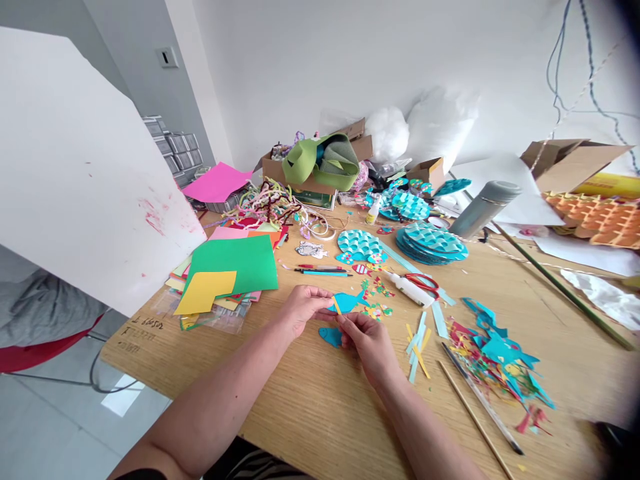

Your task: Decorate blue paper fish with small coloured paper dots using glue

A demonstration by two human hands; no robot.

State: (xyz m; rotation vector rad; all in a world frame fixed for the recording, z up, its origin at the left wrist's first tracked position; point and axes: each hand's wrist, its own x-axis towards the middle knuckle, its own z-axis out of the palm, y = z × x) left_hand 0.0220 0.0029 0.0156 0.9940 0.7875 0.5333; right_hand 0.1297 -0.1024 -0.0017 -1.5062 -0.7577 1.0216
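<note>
Between the fingers of my left hand (307,308) is a blue paper fish (349,303), held just above the table with its tail to the right. My right hand (367,341) pinches a thin yellow paper strip (337,306) that lies across the fish's body. A second blue paper fish (329,336) rests on the wood below, partly covered by my right fingers. Small paper flowers and leaves (377,310) are scattered just beyond. To the right lie pale blue and yellow paper strips (416,347).
Coloured paper sheets (240,260) are stacked at left. A glue bottle (411,290) and red-handled scissors (425,283) lie to the right. Paper scraps (500,353), a pen (483,400) and a wooden stick (473,417) are at right. Blue discs (433,243) and a grey flask (485,208) stand behind.
</note>
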